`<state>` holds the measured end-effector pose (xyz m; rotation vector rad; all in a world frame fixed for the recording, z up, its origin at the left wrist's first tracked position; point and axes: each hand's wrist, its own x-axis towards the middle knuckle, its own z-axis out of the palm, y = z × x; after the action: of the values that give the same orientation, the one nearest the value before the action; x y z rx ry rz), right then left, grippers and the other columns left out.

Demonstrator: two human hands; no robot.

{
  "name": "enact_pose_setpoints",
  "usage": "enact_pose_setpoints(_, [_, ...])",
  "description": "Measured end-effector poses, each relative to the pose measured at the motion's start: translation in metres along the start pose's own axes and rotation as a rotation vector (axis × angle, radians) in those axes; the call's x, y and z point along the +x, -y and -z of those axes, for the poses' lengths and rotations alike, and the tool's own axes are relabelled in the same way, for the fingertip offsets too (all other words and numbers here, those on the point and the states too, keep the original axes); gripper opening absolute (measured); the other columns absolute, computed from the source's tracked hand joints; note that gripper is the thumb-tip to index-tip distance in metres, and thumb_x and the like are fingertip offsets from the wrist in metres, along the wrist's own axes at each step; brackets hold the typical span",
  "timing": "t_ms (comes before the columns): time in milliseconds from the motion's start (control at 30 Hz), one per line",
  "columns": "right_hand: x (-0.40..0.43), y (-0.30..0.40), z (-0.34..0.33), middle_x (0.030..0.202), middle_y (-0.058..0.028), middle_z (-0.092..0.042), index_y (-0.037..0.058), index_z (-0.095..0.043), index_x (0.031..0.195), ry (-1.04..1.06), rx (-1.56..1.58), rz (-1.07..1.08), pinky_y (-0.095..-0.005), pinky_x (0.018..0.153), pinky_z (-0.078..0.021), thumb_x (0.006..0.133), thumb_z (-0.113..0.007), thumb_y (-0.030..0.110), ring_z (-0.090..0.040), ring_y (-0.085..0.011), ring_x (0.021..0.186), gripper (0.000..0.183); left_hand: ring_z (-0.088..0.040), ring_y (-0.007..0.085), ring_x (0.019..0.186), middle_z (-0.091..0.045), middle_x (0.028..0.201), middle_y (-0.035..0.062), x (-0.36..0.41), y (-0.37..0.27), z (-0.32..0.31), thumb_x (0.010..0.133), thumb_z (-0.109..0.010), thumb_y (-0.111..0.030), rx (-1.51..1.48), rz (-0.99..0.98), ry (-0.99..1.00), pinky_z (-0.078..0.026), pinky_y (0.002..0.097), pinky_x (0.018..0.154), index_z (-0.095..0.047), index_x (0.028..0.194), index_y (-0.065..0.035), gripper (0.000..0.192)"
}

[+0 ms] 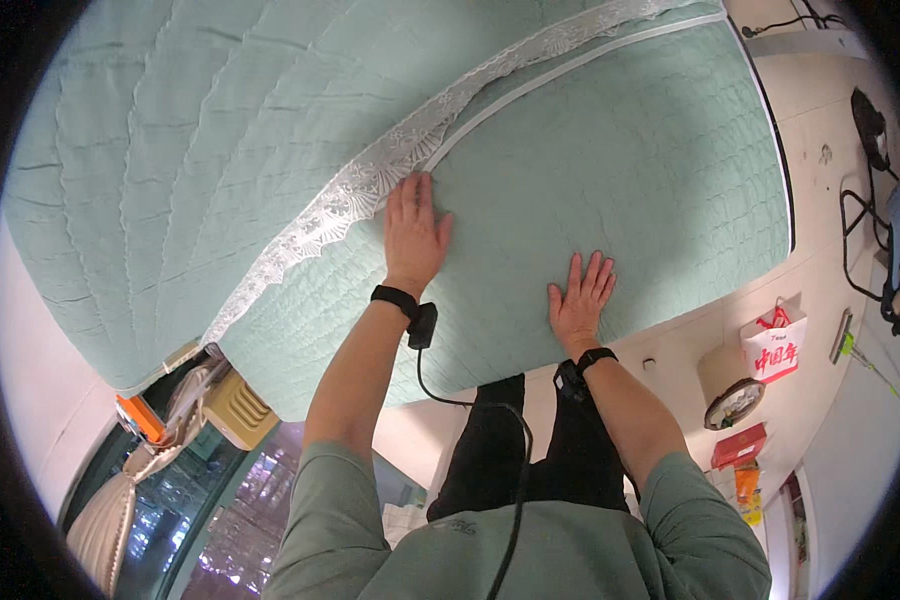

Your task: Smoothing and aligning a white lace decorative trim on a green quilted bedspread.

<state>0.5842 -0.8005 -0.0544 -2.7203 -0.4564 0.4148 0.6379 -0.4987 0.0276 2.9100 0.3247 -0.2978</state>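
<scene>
A pale green quilted bed cover [555, 180] lies before me, its stitching running in wavy lines. White lace trim [375, 172] curves across it, with a narrow white edging strip [570, 66] beside its upper part. My left hand [414, 232] rests flat on the cover, fingertips at the lace and the strip's near end. To the right and nearer to me, my right hand [581, 300] lies flat with fingers spread, close to the bed's near edge. Neither hand grips anything. Each wrist wears a black band with a small device; a cable runs from the left one.
On the floor at right stand a round bin [724, 375], a white paper bag [780, 341] with red writing and a red box [740, 445]. A green-handled floor tool [847, 345] lies beyond. A yellow plastic item [240, 409] is at the bed's lower left corner.
</scene>
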Motion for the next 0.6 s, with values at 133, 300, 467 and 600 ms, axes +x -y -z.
enact_pose_setpoints(133, [0.005,0.005,0.014,0.159,-0.0235,-0.011,0.0065,-0.028,0.151,0.023,0.036,0.003,-0.0607,0.116,-0.0064,0.095,-0.051,0.040,-0.006,-0.0467,0.146,0.069,-0.028,0.0390,0.140,-0.030,0.152,0.0193,-0.006,-0.005,-0.022,0.090,-0.061,-0.027,-0.093,0.018,-0.046,-0.025,0.0491,0.116,-0.033,0.146,0.0009,0.069])
enact_pose_setpoints(300, [0.062,0.047,0.078,0.148,-0.0218,-0.038,0.0035,-0.047,0.138,0.170,0.165,0.350,-0.0544,0.114,-0.0245,0.092,-0.056,0.023,-0.030,-0.0414,0.139,0.051,-0.019,0.0366,0.146,-0.023,0.157,0.0195,-0.010,-0.001,-0.028,0.092,-0.059,-0.031,-0.146,0.036,-0.060,-0.017,0.0499,0.119,-0.027,0.149,0.0011,0.073])
enact_pose_setpoints(467, [0.196,0.150,0.067,0.105,-0.0119,-0.063,0.0042,-0.062,0.109,0.008,0.134,0.739,-0.0426,0.084,-0.0502,0.084,-0.059,0.016,-0.060,-0.0301,0.102,0.029,-0.020,0.0360,0.146,-0.024,0.157,0.0179,-0.018,0.007,-0.029,0.091,-0.060,-0.030,-0.218,0.000,-0.083,-0.017,0.0502,0.119,-0.028,0.149,-0.0004,0.073])
enact_pose_setpoints(600, [0.248,0.197,0.045,0.093,-0.0105,-0.068,0.0059,-0.064,0.100,-0.025,-0.053,0.907,-0.0407,0.079,-0.0533,0.083,-0.059,0.017,-0.065,-0.0296,0.092,0.021,-0.022,0.0365,0.145,-0.027,0.156,0.0177,-0.027,0.019,-0.025,0.089,-0.061,-0.030,-0.257,-0.012,-0.131,-0.018,0.0503,0.119,-0.030,0.148,-0.0011,0.073])
